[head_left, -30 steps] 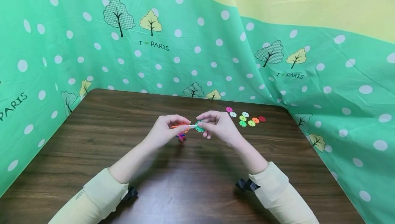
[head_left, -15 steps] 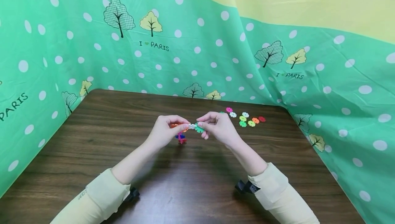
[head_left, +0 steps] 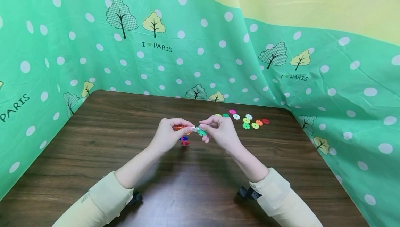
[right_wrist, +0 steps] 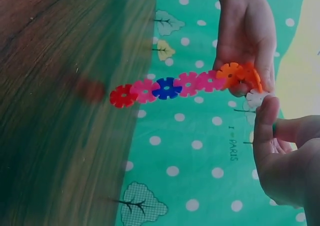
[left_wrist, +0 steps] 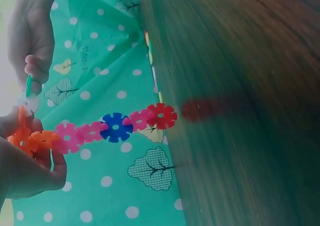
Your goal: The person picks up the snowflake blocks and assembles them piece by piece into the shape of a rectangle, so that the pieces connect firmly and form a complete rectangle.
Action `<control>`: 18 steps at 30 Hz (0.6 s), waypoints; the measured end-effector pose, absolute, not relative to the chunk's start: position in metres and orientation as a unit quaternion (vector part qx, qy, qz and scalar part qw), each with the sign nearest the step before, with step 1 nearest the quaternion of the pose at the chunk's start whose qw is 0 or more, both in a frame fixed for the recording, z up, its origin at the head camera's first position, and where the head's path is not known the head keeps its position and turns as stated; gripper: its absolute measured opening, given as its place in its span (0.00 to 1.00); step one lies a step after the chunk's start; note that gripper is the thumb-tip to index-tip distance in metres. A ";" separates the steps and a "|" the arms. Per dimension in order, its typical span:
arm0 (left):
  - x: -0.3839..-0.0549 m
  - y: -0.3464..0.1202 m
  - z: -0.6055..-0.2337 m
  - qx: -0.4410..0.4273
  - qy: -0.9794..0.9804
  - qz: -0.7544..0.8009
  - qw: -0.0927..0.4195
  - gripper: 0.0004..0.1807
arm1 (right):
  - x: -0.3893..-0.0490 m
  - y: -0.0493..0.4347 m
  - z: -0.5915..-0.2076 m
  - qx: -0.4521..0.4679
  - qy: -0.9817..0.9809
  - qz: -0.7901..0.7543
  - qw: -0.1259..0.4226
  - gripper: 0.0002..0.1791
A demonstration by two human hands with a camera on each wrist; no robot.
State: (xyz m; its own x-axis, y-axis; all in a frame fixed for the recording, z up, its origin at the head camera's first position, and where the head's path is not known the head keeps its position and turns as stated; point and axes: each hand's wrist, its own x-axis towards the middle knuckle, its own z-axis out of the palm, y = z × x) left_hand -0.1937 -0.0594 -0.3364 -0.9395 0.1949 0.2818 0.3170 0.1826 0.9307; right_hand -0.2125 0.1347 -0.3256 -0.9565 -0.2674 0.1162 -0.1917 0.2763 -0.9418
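A chain of notched, flower-shaped plastic discs hangs from my left hand point(head_left: 165, 135). The left wrist view shows its red disc point(left_wrist: 161, 117) at the low end, then pink ones around a blue disc point(left_wrist: 116, 127), then orange discs point(left_wrist: 45, 140) at the fingers. My left thumb and fingers pinch the chain's top by the orange discs. A white disc point(right_wrist: 255, 98) joins on there, between the two hands. My right hand point(head_left: 223, 135) pinches a green disc point(head_left: 201, 132) against the white one. Fingertips partly cover both discs, so how deeply they interlock cannot be told.
Several loose discs lie flat on the brown wooden table point(head_left: 140, 108) behind my right hand, among them a pink disc point(head_left: 232, 111), an orange disc point(head_left: 259, 122) and a red disc point(head_left: 265, 121). A green dotted cloth point(head_left: 193, 63) hangs along the table's back and sides.
Both hands stay together, with the right hand shifting slightly left and down, uncovering a yellow and a green disc behind it. More of the hanging chain shows below the left hand.
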 end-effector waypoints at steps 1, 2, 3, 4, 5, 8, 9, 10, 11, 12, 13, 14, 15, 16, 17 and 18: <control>-0.196 -0.060 -0.340 -0.166 -0.767 -0.618 0.048 0.07 | -0.213 0.135 -0.326 -0.144 0.798 -0.584 0.034 0.09; -0.199 -0.060 -0.343 -0.167 -0.767 -0.618 0.045 0.07 | -0.213 0.135 -0.326 -0.144 0.797 -0.585 0.037 0.10; -0.202 -0.060 -0.347 -0.169 -0.767 -0.618 0.042 0.07 | -0.213 0.136 -0.326 -0.146 0.796 -0.586 0.040 0.10; -0.205 -0.061 -0.350 -0.169 -0.766 -0.619 0.037 0.07 | -0.213 0.136 -0.327 -0.148 0.794 -0.588 0.043 0.11; -0.206 -0.062 -0.351 -0.169 -0.765 -0.621 0.032 0.07 | -0.214 0.137 -0.327 -0.150 0.791 -0.591 0.047 0.11; -0.208 -0.064 -0.351 -0.176 -0.764 -0.621 0.017 0.07 | -0.215 0.139 -0.326 -0.156 0.782 -0.601 0.055 0.11; -0.208 -0.064 -0.350 -0.178 -0.764 -0.619 0.015 0.07 | -0.215 0.139 -0.325 -0.157 0.779 -0.604 0.057 0.11; -0.209 -0.065 -0.349 -0.180 -0.765 -0.618 0.013 0.07 | -0.215 0.140 -0.325 -0.159 0.776 -0.607 0.058 0.12; -0.208 -0.065 -0.348 -0.184 -0.766 -0.616 0.012 0.07 | -0.215 0.140 -0.325 -0.160 0.774 -0.610 0.060 0.12; -0.208 -0.065 -0.347 -0.187 -0.768 -0.613 0.012 0.07 | -0.216 0.141 -0.325 -0.162 0.773 -0.611 0.062 0.12; -0.208 -0.064 -0.347 -0.189 -0.769 -0.611 0.013 0.07 | -0.216 0.142 -0.325 -0.163 0.772 -0.612 0.064 0.12; -0.209 -0.064 -0.346 -0.188 -0.770 -0.609 0.013 0.07 | -0.217 0.143 -0.324 -0.166 0.771 -0.611 0.067 0.13; -0.209 -0.064 -0.346 -0.185 -0.774 -0.606 0.015 0.06 | -0.217 0.144 -0.325 -0.171 0.771 -0.610 0.068 0.13; -0.210 -0.064 -0.346 -0.182 -0.774 -0.606 0.015 0.06 | -0.218 0.145 -0.324 -0.176 0.772 -0.607 0.069 0.14; -0.210 -0.064 -0.345 -0.178 -0.775 -0.606 0.015 0.06 | -0.219 0.147 -0.324 -0.180 0.775 -0.601 0.070 0.14; -0.210 -0.064 -0.345 -0.173 -0.775 -0.608 0.014 0.06 | -0.219 0.149 -0.323 -0.185 0.780 -0.594 0.069 0.15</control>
State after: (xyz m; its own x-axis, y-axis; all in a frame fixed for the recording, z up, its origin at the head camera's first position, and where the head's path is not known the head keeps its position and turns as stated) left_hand -0.2098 -0.0644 -0.3451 -0.9394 0.2513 0.2332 0.2863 0.2013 0.9367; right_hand -0.2192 0.1492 -0.3234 -0.9224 -0.3699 0.1114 -0.2058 0.2265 -0.9520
